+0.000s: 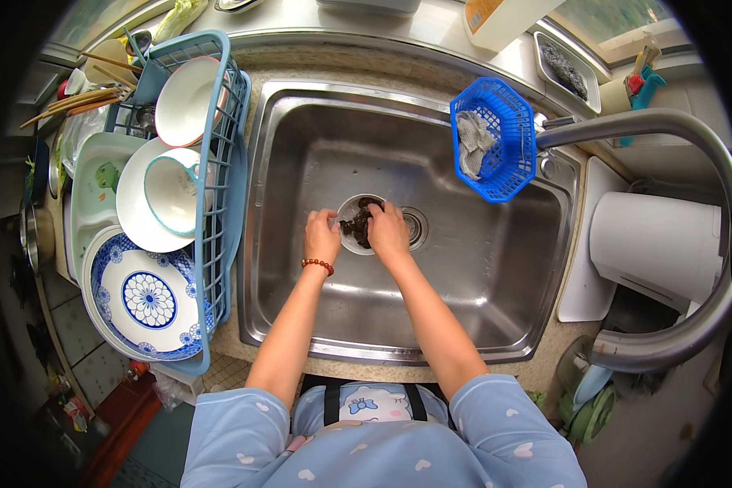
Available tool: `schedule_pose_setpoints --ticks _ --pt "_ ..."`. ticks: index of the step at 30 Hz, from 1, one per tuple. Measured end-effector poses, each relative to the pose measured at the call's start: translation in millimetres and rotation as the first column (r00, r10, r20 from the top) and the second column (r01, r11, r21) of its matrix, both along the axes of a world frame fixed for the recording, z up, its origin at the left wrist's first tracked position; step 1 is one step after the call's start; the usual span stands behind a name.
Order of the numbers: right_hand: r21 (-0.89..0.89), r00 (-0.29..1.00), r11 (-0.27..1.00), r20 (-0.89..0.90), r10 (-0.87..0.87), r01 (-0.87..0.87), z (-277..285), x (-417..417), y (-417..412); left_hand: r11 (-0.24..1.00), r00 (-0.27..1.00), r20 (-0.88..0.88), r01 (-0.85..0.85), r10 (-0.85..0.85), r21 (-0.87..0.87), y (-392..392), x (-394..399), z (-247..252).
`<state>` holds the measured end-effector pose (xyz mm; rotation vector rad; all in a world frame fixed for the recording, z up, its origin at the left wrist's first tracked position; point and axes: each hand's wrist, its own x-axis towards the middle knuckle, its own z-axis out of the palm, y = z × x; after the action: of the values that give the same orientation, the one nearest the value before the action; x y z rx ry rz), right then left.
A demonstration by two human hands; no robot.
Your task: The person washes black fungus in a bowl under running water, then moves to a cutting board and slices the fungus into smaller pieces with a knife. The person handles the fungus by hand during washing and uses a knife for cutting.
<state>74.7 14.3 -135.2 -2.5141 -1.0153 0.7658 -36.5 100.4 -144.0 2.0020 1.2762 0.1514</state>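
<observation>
A small, pale round bowl (355, 247) stands in the stainless steel sink (317, 140), beside the drain (416, 227). Wet, dark brown pieces of food (358, 223), which look like wood ear mushroom, lie inside it. My right hand (390, 230) reaches over the bowl's right side, its fingertips gripping some of these pieces. At the bowl's left rim is my left hand (322, 236), fingers curved and a dark piece right at their tips. Whether the left fingers pinch that piece or only touch it is hard to see. A red bead bracelet (318, 265) circles my left wrist.
On the left, a blue dish rack (219, 177) holds plates, bowls and chopsticks. A blue plastic basket (505, 143) with a mesh cloth (475, 143) sits at the sink's upper right corner. The curved faucet (640, 119) arches along the right, near a white container (652, 244).
</observation>
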Motion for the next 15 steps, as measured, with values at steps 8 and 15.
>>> schedule_pose_setpoints --ticks 8,15 --pt "-0.062 0.99 0.994 -0.112 0.086 -0.093 -47 -27 6 0.636 0.958 -0.066 -0.236 0.28 -0.734 -2 -4 -57" --pt "0.024 0.977 0.992 -0.169 0.13 -0.128 -69 -30 -1 0.291 0.85 -0.147 -0.328 0.506 -0.899 -10 0 -52"
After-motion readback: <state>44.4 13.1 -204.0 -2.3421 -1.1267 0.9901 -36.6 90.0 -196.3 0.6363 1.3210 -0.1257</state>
